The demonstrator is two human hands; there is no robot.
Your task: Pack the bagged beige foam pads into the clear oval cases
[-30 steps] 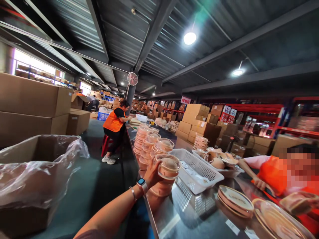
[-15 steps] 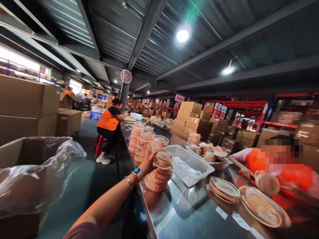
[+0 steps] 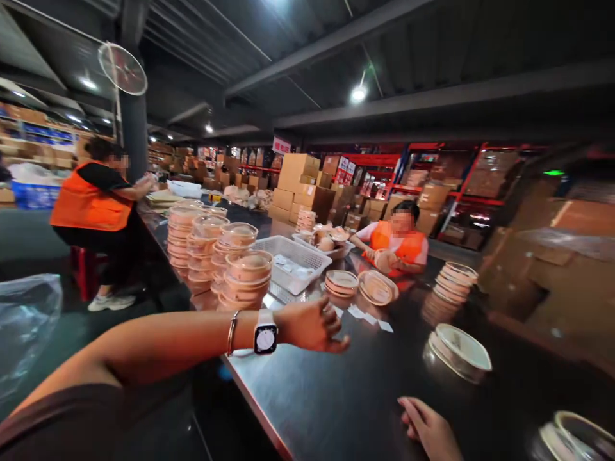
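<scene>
while the round lidded containers [image 3: 247, 282] stand in several tall stacks along the left edge of the dark counter [image 3: 307, 403], the left hand [image 3: 307, 325] hangs over the counter just in front of them, apart from the nearest stack. its fingers are loosely bent and it holds nothing that shows. a white watch [image 3: 265, 339] and a thin bracelet [image 3: 232, 333] circle that wrist. the right hand [image 3: 430, 429], cut off by the bottom of the view, is low over the counter with its fingers curled in; whether it is closed on anything, i cannot tell.

right beside the stacks sits a white perforated basket [image 3: 314, 272] with white pieces inside. toward the middle of the counter lie a low pile of oval lidded containers [image 3: 341, 283], more oval pieces [image 3: 377, 288] next to it, and white paper slips [image 3: 369, 317]. nearer the right edge are a short stack [image 3: 454, 282] and a blurred clear-lidded pile [image 3: 464, 349].

across the counter, a co-worker in an orange vest [image 3: 408, 246] holds a round piece [image 3: 384, 260]. at the left edge, farther along, another person [image 3: 91, 198] sits on a red stool [image 3: 82, 272]. cartons [image 3: 293, 182] are piled beyond.
</scene>
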